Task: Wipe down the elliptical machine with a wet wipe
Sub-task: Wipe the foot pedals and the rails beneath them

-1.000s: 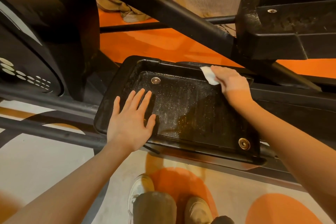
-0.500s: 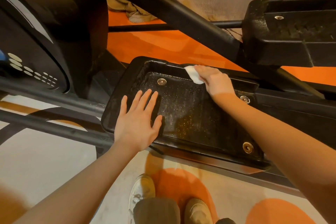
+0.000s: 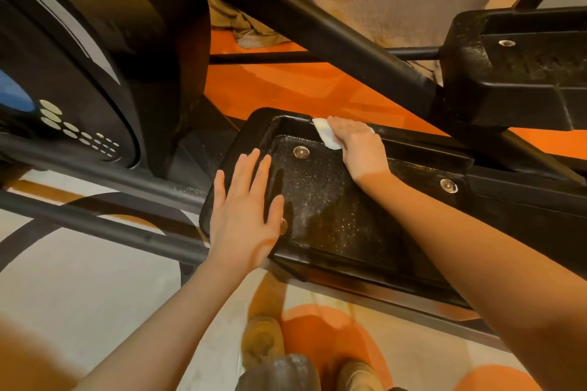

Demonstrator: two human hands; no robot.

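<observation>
The near black foot pedal [image 3: 330, 216] of the elliptical is a shallow speckled tray with round metal bolts. My right hand [image 3: 360, 149] grips a white wet wipe [image 3: 327, 136] and presses it on the pedal's far rim, close to the far left corner. My left hand [image 3: 243, 209] lies flat with straight, spread fingers on the pedal's left end, over its near left rim. The second pedal [image 3: 514, 73] sits higher at the upper right.
A black diagonal bar [image 3: 317, 32] crosses above the pedal. The flywheel housing [image 3: 63, 98] with pale dots fills the left. Rails [image 3: 95, 225] run along the floor at left. My shoes [image 3: 263, 340] stand on the orange and pale floor below. Beige cloth hangs behind.
My right hand has slid the wipe leftward along the far rim toward the corner. My left hand has stayed flat on the pedal's left end.
</observation>
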